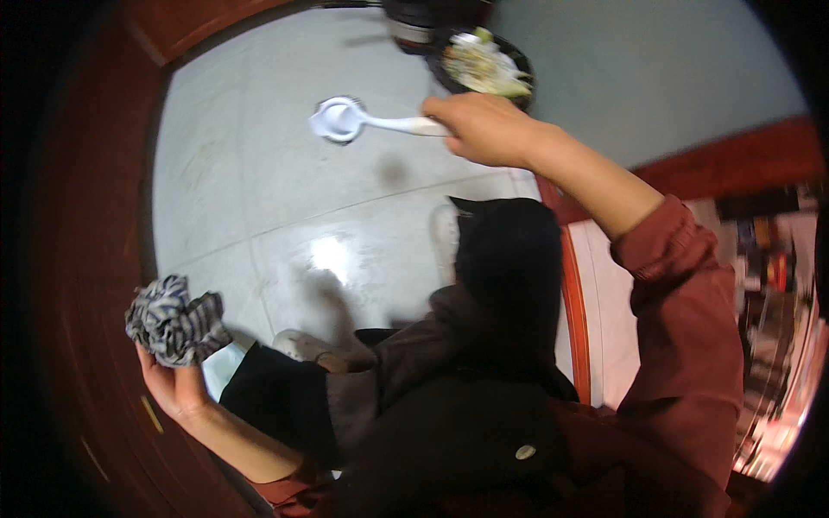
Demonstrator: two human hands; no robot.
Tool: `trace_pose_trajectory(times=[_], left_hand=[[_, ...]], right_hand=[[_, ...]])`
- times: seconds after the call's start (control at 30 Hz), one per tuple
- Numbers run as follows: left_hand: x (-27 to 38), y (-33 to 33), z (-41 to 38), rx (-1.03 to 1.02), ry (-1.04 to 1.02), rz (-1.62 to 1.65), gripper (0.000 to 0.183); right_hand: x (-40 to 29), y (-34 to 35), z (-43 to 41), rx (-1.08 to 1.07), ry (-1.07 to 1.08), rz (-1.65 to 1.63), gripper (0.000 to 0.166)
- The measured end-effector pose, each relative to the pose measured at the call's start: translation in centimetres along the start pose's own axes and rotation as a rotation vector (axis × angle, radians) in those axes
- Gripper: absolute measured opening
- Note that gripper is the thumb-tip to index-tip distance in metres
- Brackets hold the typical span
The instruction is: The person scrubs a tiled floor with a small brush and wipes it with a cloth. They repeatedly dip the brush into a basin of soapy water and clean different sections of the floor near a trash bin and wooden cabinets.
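My right hand grips the pale handle of a white long-handled tool, perhaps a round brush. Its ring-like head hangs over the floor tiles. A dark, ribbed edge shows around that head; I cannot tell whether it belongs to the tool or lies beneath it. At the lower left, my left hand holds a crumpled striped cloth in white, grey and dark blue, close to the brown wooden panels. The cloth hides most of the fingers.
A dark bin with leafy vegetable scraps stands beyond my right hand. Next to it is a dark cylindrical container. Brown wooden panels border the left. Grey tiles cover the floor. A reddish door-frame strip runs at the right.
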State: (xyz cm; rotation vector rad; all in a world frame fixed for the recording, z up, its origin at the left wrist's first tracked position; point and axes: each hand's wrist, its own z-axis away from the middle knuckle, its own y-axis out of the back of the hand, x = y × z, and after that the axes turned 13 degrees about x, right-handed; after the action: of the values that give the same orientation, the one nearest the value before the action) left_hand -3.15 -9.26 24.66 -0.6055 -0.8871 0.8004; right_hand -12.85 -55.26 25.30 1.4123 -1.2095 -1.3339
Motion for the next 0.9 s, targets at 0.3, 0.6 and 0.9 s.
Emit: trace_pose_trajectory(times=[0.3, 0.6, 0.9], left_hand=[[4.4, -0.1, -1.7, 0.18, 0.102, -0.106, 0.033], [12.2, 1.2, -2.4, 0.415, -0.184, -0.302, 0.034], [8.8, 1.3, -2.4, 0.488, -0.268, -0.321, 0.03]], right_hand=[[7.8, -9.2, 38.4, -0.047, -1.106, -0.189, 0.044], [6.9, -24.0, 38.2, -0.091, -1.307, -0.247, 0.044], [9.5, -21.8, 41.2, -0.314, -1.137, -0.205, 0.048]])
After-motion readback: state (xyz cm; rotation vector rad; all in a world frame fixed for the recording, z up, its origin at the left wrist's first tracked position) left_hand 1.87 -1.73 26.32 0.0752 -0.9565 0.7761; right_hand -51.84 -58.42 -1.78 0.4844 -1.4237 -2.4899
